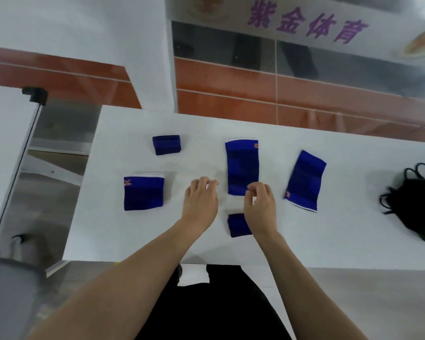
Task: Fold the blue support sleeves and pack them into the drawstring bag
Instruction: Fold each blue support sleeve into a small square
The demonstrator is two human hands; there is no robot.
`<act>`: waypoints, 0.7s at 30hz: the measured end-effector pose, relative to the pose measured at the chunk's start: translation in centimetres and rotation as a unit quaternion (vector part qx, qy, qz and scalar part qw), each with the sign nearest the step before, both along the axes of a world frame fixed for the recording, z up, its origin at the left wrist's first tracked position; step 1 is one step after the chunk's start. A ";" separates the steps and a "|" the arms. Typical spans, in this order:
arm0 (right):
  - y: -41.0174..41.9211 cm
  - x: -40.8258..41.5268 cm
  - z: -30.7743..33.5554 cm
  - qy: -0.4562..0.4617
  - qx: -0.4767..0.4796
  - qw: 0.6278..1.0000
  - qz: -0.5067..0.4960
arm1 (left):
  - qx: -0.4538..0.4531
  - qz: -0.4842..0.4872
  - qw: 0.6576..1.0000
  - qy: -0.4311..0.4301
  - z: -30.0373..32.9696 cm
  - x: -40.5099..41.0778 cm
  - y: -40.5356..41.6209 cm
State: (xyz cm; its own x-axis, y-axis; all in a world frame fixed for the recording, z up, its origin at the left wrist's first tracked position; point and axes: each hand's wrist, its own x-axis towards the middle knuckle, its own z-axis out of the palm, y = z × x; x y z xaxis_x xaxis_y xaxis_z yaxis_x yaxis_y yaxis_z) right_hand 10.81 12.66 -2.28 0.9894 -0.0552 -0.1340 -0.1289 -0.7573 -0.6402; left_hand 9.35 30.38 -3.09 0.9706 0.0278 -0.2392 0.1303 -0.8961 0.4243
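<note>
**Five blue sleeves laid out on bench, both hands mid-bench, bag off to the right**

White bench (329, 241) carrying five blue support sleeves and a black drawstring bag (417, 207).

Sleeve layout:
- Small folded sleeve (166, 144) at far left, dark blue, compact.
- Wide sleeve (144, 193) at near left, flat, white trim on far edge, orange logo at far-left corner.
- Long centre sleeve (242, 165) lying flat, lengthwise away from the person, white trim and orange logo at far end.
- Tilted sleeve (304, 180) right of centre, flat, angled, white trim and logo at near end.
- Small near sleeve (238, 225), folded, dark, partly hidden under right wrist.

All sleeves apart from each other. Bag at right edge of bench, well apart from every sleeve, cords bunched on its left side and top, slumped flat.

Left hand (201, 200) above bare bench between wide sleeve and long centre sleeve, fingers loosely curled, holding nothing, no contact with any sleeve.

Right hand (259, 202) at near end of long centre sleeve, fingers curled in towards thumb right at its near-right corner. Pinching the fabric or just above it: cannot tell.

Black clothing visible below bench edge.
</note>
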 end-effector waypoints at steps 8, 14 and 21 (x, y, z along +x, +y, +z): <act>-11.9 2.6 -1.9 0.025 -0.034 0.999 -0.026 | 0.055 -0.047 0.994 0.083 -1.9 3.9 -9.3; -18.1 3.8 -4.8 0.068 -0.111 0.991 0.039 | 0.085 -0.056 0.988 0.118 -3.0 5.3 -12.8; -20.2 4.8 -6.9 0.050 -0.119 0.988 0.090 | 0.087 -0.056 0.987 0.123 -3.2 5.8 -14.4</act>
